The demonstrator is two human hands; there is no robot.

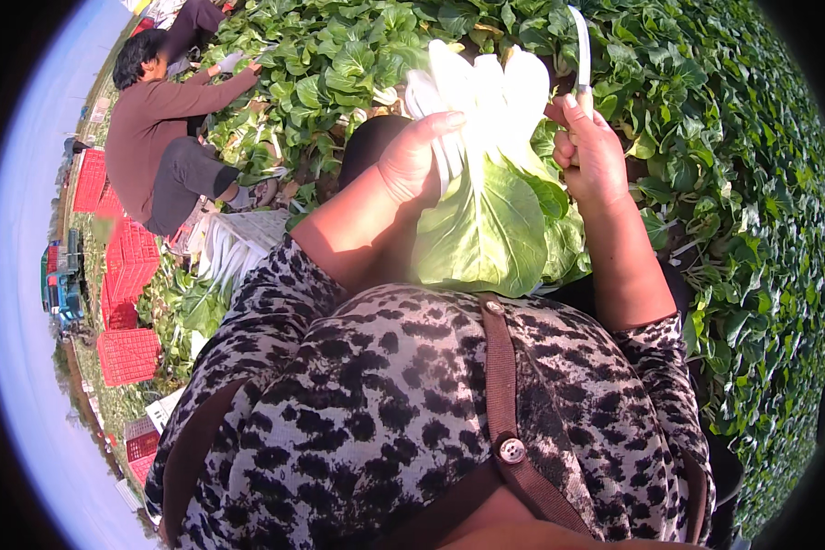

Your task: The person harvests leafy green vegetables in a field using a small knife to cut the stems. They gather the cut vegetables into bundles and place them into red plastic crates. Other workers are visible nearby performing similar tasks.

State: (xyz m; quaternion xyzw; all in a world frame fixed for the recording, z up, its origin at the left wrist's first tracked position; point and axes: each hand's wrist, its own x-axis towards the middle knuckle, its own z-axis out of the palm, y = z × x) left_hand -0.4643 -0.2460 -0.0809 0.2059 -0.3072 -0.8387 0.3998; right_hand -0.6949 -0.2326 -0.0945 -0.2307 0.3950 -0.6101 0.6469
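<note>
My left hand (pixel 416 155) grips a head of leafy greens with thick white stalks, much like bok choy (pixel 481 220). Its pale stalks point away from me, bright with glare, and the broad green leaves hang towards my chest. In my right hand (pixel 591 148) is a knife (pixel 584 51) with a pale handle, held upright beside the stalks. The narrow blade curves slightly near its tip and stands apart from the vegetable. Part of the left fingers is hidden behind the stalks.
Dense green rows (pixel 749 206) fill the ground ahead and to the right. A co-worker (pixel 155 137) squats at the left among the plants. Near my left arm stands a white crate (pixel 247 230) with white stalks showing. Red plastic crates (pixel 129 356) and a blue vehicle (pixel 69 289) lie farther left.
</note>
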